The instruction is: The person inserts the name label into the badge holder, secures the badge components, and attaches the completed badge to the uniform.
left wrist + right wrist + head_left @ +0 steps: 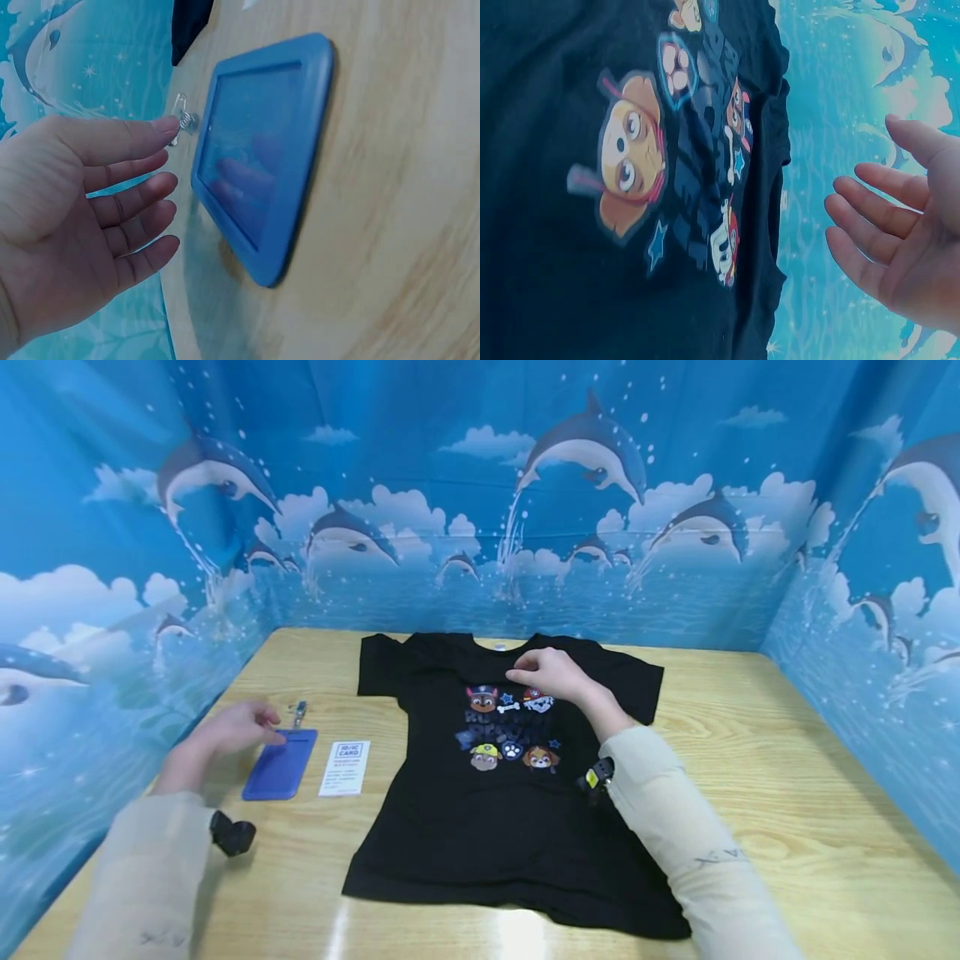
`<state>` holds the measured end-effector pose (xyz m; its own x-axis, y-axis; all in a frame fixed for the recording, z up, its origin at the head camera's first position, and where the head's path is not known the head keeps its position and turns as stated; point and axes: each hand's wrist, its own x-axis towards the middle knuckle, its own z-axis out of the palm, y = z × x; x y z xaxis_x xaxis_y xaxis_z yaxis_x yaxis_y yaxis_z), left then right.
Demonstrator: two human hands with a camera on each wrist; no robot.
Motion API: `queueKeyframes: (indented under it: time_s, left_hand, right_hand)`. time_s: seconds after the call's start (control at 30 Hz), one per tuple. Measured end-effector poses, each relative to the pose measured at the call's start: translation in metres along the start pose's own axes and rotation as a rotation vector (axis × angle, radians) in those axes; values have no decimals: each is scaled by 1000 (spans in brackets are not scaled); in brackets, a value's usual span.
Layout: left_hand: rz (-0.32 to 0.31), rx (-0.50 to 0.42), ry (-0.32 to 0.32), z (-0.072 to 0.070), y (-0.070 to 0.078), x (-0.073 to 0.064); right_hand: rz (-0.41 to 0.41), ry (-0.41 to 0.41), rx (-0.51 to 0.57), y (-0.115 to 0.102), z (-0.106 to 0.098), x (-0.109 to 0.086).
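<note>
A blue ID card holder [281,768] with a clear window lies on the left of the table, its metal clip [300,713] toward the back. Over its top end hovers my left hand [243,727], thumb and fingers loosely bent and nothing between them; the left wrist view shows that hand [105,195] beside the holder [255,157]. A black T-shirt [510,835] with cartoon dog prints is spread flat in the middle, neckline toward the back. My right hand [555,675] is above its chest, and in the right wrist view the fingers [877,214] are spread apart, holding nothing.
A white paper card [345,768] printed "ID/IC CARD" lies between the holder and the shirt. The wooden table [757,752] extends to the right of the shirt. A dolphin-printed curtain [465,468] encloses the back and both sides.
</note>
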<state>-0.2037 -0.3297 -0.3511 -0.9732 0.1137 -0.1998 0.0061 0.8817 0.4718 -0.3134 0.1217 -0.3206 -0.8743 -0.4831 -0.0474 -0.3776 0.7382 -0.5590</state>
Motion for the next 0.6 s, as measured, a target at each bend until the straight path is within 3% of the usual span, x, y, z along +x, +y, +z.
queueKeyframes:
  time_s: [0.27,0.6]
  left_hand:
    - [-48,-49,-54,5,-6,-5]
    - [-73,-83,-77,8,-11,-3]
  right_hand:
    - [-19,-33,34,-9,11,6]
    - [-49,-56,60,-20,18,11]
